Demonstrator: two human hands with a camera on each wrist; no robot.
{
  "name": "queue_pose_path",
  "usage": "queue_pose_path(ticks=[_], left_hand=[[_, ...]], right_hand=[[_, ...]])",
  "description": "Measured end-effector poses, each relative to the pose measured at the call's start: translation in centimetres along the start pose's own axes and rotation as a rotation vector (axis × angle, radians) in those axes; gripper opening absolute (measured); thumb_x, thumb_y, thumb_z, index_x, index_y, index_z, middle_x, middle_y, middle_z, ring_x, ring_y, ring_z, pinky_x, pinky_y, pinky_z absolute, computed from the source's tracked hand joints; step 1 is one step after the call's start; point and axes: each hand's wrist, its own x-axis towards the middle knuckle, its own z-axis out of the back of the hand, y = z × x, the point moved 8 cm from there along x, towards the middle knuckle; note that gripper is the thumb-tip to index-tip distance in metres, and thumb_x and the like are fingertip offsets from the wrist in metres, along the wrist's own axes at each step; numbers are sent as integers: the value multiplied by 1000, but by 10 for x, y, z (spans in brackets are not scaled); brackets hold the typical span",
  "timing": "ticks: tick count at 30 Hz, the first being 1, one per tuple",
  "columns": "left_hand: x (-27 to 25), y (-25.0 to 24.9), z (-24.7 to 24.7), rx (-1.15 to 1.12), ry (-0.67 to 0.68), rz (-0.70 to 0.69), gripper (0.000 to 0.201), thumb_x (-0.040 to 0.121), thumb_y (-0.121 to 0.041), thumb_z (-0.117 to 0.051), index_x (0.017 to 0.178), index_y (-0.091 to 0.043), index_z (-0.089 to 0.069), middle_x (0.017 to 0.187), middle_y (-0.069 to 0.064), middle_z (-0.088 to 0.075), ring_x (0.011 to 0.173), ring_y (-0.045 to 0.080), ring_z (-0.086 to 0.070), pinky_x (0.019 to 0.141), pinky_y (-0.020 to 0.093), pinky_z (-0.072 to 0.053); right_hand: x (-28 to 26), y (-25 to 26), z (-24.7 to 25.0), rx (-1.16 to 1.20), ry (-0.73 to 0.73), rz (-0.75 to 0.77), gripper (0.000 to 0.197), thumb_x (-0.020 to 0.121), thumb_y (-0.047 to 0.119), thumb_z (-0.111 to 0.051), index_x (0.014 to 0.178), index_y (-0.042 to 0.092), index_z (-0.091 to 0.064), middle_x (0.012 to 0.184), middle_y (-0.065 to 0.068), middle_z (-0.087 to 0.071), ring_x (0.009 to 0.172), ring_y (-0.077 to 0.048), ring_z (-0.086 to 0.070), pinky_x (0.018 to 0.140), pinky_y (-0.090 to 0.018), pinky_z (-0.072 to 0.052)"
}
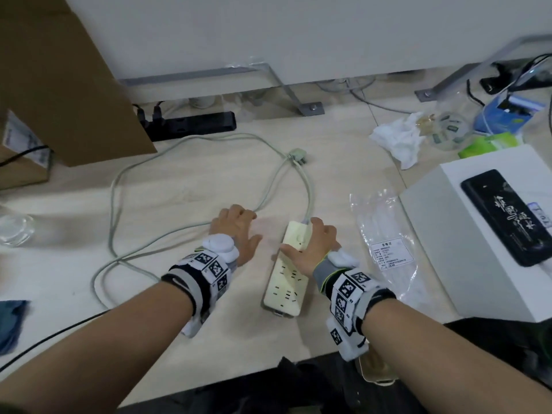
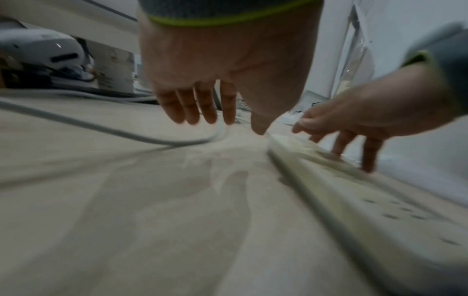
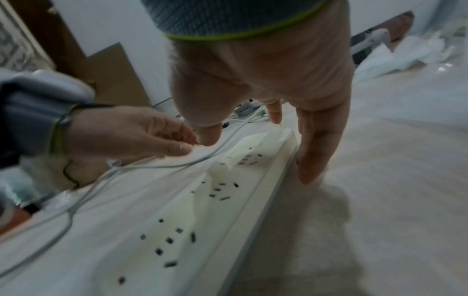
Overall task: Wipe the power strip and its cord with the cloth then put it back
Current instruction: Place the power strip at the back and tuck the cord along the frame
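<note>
1. The cream, oblong plastic power strip (image 1: 286,273) lies flat on the pale wood-grain floor (image 1: 185,186); the right hand (image 1: 313,249) straddles its cord end, fingers (image 3: 314,144) apart and straight.
2. The left hand (image 1: 236,234) hovers beside it, fingers relaxed, holding nothing.
3. Risk: the looped grey-white cord (image 1: 119,174) may snag or drag its plug (image 1: 297,156) if the strip is lifted.
4. Risk: the blue cloth (image 1: 12,321) lies well apart, so wiping may be skipped.
</note>
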Motion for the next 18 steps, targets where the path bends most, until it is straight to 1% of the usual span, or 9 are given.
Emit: queue_pose_path(ticks=[2, 5, 9, 12, 13, 15, 16, 17, 18], left_hand=[[15, 19, 8, 45, 9, 46, 49, 87, -45, -52, 131, -24, -43, 134, 6, -42, 118, 29, -43, 94, 40, -38], [31, 45, -1, 90, 181, 102, 50, 89, -45, -50, 132, -24, -37, 134, 6, -41, 117, 29, -47, 94, 40, -40], [42, 60, -16, 15, 308, 124, 47, 87, -46, -52, 124, -21, -37, 120, 6, -49, 98, 30, -55, 84, 42, -47], [44, 53, -24, -27, 432, 56, 33, 94, -26, -47, 125, -21, -41, 117, 9, -56, 94, 30, -57, 80, 38, -49], [49, 56, -16, -75, 379, 43, 30, 94, -19, -45, 124, -22, -46, 117, 9, -57, 96, 31, -57, 80, 38, -49], [56, 65, 15, -234, 82, 26, 23, 95, -12, -43, 111, -21, -56, 105, 9, -61, 91, 32, -58, 78, 40, -49], [57, 74, 36, -280, -108, 18, 20, 96, -14, -42, 105, -21, -58, 98, 9, -62, 86, 33, -59, 75, 42, -48], [57, 82, 53, -279, -238, 22, 20, 98, -17, -40, 101, -20, -60, 95, 8, -63, 84, 34, -58, 73, 42, -46], [56, 90, 65, -247, -307, 31, 22, 98, -19, -39, 100, -20, -61, 94, 8, -64, 84, 34, -58, 74, 42, -44]], right_hand=[[1, 3, -4, -2, 16, -11, 104, 54, 81, -58, 138, 32, -22, 126, -6, -34, 109, -34, -52, 85, -40, -46], [2, 5, -15, -43, 53, -62, 117, 49, 88, -52, 144, 36, -10, 131, -7, -25, 116, -36, -48, 89, -43, -45], [9, 5, -21, -154, 42, -97, 109, 57, 83, -55, 144, 36, -9, 129, -7, -23, 108, -36, -54, 85, -42, -50], [7, 4, -24, -193, 49, -113, 97, 61, 68, -60, 139, 36, -13, 122, -6, -25, 101, -33, -54, 81, -39, -51], [8, 5, -24, -201, 46, -113, 95, 61, 65, -60, 138, 37, -12, 121, -6, -25, 101, -32, -54, 80, -38, -51], [12, 2, -21, -190, 37, -122, 94, 61, 62, -59, 139, 40, -11, 123, -6, -25, 101, -31, -53, 79, -37, -51], [16, 2, -15, -186, 18, -124, 94, 61, 61, -59, 139, 40, -11, 123, -6, -26, 101, -31, -53, 80, -37, -51], [21, 2, -8, -188, -7, -123, 96, 62, 61, -60, 141, 40, -10, 124, -6, -26, 101, -31, -53, 79, -36, -50], [26, 2, 1, -196, -25, -122, 97, 63, 61, -60, 142, 39, -8, 126, -6, -26, 102, -31, -54, 78, -35, -49]])
